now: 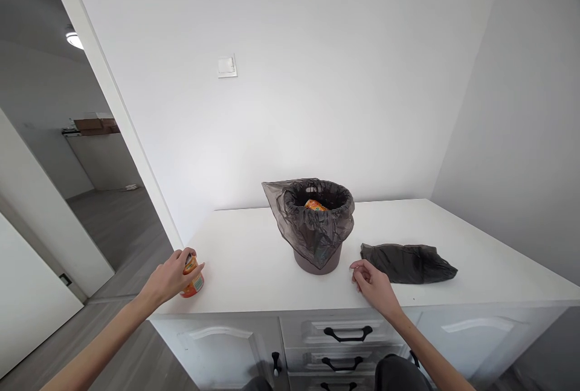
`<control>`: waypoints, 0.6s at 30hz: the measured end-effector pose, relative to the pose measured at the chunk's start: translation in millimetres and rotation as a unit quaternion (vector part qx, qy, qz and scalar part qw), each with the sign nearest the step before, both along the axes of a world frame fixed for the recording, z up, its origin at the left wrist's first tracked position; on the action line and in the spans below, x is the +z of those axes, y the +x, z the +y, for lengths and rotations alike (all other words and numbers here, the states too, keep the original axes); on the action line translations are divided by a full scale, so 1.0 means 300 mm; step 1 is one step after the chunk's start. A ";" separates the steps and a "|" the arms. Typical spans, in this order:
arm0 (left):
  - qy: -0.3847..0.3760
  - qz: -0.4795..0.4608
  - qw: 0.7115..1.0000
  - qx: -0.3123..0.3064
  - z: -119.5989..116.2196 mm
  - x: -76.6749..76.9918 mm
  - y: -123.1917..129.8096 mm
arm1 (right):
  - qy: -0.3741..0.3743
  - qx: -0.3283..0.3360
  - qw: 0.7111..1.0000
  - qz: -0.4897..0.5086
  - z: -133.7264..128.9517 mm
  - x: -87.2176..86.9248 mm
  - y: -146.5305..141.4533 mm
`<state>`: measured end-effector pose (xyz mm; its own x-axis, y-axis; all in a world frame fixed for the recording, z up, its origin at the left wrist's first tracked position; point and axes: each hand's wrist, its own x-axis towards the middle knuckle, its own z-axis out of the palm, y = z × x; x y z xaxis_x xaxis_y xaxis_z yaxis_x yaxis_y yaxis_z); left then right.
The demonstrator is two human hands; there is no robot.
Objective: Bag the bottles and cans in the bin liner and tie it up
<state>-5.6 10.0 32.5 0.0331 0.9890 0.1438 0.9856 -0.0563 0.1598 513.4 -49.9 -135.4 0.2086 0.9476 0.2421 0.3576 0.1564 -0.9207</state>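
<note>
An orange drink can (194,282) stands at the left end of the white countertop (244,258). My left hand (174,273) is wrapped around its upper part, fingers and thumb on either side. Near the middle stands a dark trash bin (318,265), lined with a thin black plastic bag (312,231) folded over its rim. Inside it another orange can (315,205) shows partly. My right hand (371,285) hovers at the front right of the bin with fingers loosely curled; whether anything is between them is hidden. Beside it lies a folded black plastic bag (410,263).
Below the countertop, the white cabinet has doors and drawers with black handles (348,335). A white wall with a light switch (227,66) rises behind. At left, a doorway opens onto another room, with a white door (31,282) near it.
</note>
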 end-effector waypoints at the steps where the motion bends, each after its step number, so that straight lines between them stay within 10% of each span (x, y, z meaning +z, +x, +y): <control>1: 0.003 -0.005 1.000 0.000 -0.003 0.008 0.005 | 0.001 0.000 1.000 0.001 0.001 -0.002 0.000; 9: 0.177 -0.259 0.948 0.054 -0.029 0.242 0.276 | 0.013 0.002 1.000 0.018 0.012 -0.004 0.002; 14: 0.239 -0.396 0.883 -0.084 -0.025 0.438 0.611 | 0.021 0.009 0.999 0.033 0.011 0.006 0.005; 18: 0.216 -0.410 0.867 -0.183 0.032 0.493 0.869 | 0.030 0.008 0.999 0.032 0.011 0.021 0.004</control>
<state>255.2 19.8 180.3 0.0443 0.7814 0.6224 0.4540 -0.5707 0.6842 514.7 -46.5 -129.1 0.2108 0.9351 0.2849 0.2947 0.2171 -0.9306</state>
